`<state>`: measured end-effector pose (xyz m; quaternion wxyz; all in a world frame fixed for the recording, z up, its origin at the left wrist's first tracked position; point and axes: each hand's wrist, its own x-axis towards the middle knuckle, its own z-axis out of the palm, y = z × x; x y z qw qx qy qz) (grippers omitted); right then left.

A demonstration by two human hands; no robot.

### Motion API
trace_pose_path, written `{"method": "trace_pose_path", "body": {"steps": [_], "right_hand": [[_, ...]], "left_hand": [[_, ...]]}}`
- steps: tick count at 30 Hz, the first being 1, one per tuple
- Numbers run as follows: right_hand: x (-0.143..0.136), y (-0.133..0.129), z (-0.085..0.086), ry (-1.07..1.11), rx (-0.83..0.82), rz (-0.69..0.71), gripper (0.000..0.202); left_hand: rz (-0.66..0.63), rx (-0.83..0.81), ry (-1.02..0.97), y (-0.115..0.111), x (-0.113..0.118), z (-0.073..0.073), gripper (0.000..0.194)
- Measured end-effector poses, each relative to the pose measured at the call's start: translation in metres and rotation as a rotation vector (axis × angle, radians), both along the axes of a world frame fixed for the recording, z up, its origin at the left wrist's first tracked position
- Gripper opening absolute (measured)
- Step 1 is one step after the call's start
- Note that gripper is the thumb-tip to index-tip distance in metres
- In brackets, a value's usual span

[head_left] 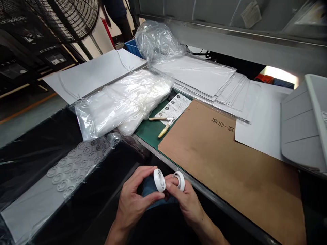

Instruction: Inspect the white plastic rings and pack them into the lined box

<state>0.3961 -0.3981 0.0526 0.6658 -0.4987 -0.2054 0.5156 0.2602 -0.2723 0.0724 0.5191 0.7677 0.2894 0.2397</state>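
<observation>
Between the thumb and fingers of my left hand (pixel 135 192) is a white plastic ring (pixel 159 180), tilted so that its inner rim faces right. My right hand (pixel 185 199) is closed round a second white ring (pixel 180 180), which sits near the base of the fingers. The right fingertips come close to the first ring; whether they touch it I cannot tell. Both hands are above my lap, in front of the table edge. To the left, many similar rings (pixel 73 173) lie in rows on a white sheet under clear plastic.
Brown cardboard (pixel 230 170) covers the near tabletop. Beyond it lie yellow-handled pliers (pixel 165 129), a printed label sheet (pixel 175 107) and stacked white sheets (pixel 199 73). Plastic-wrapped bundles (pixel 122 98) are at the left, a grey bin (pixel 301 126) at the right. A person (pixel 119 17) stands behind.
</observation>
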Motion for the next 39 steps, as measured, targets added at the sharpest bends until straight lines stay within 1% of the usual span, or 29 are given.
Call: {"method": "trace_pose_path", "body": {"steps": [4, 7, 13, 18, 20, 23, 26, 31, 35, 39], "right_hand": [[0.000, -0.001, -0.001, 0.014, -0.003, 0.003, 0.040], [0.000, -0.002, -0.002, 0.043, -0.002, -0.006, 0.037], [-0.002, -0.004, -0.003, 0.086, 0.027, -0.036, 0.032], [-0.002, -0.006, -0.002, 0.093, 0.049, -0.057, 0.027], [-0.002, -0.006, -0.001, 0.094, 0.059, -0.059, 0.026], [-0.002, -0.008, 0.000, 0.085, 0.072, -0.057, 0.024], [-0.002, -0.007, 0.004, 0.042, 0.056, -0.066, 0.017], [-0.003, -0.003, 0.009, -0.016, -0.026, -0.147, 0.014], [-0.004, -0.001, 0.010, -0.047, -0.070, -0.132, 0.006], [-0.006, 0.000, 0.009, -0.051, -0.068, -0.133, 0.011]], "left_hand": [[0.023, 0.024, -0.003, 0.001, 0.000, 0.002, 0.049], [0.045, -0.017, 0.000, 0.002, 0.000, 0.003, 0.046], [0.030, -0.244, 0.020, 0.005, 0.000, 0.003, 0.047], [0.015, -0.464, 0.015, 0.003, -0.004, -0.003, 0.053], [0.014, -0.525, 0.010, 0.002, -0.005, -0.006, 0.055], [-0.021, -0.578, 0.007, 0.001, -0.006, -0.008, 0.056], [-0.030, -0.571, 0.010, 0.000, -0.005, -0.008, 0.055], [-0.021, -0.462, 0.023, 0.000, -0.005, -0.007, 0.047], [-0.014, -0.419, 0.005, 0.001, -0.006, -0.008, 0.045], [-0.013, -0.440, -0.012, 0.000, -0.006, -0.007, 0.049]]}}
